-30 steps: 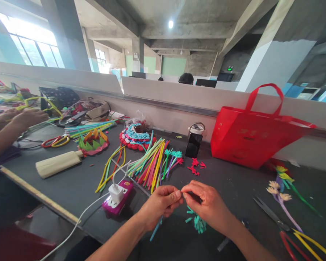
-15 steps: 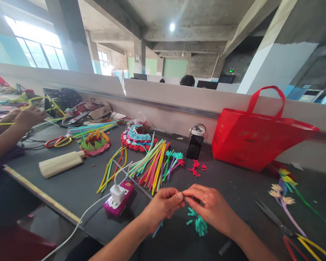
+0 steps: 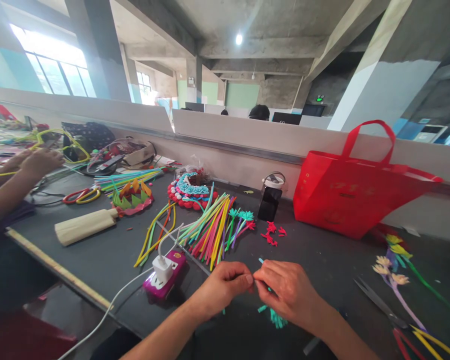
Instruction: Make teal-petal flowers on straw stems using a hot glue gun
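Blue strip [image 3: 261, 260] now up past right hand [image 3: 285, 285], not below left hand [image 3: 225, 287], seemingly pinched by both near table's [image 3: 322, 255] front edge, probably mid-regrip.

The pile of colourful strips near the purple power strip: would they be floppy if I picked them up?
The strips are probably light, since they're so thin. They may bend but hold a shape: most lie straight, while a yellow strip beside them curves. Pushed, they'd likely slide apart, because they're loosely fanned out.
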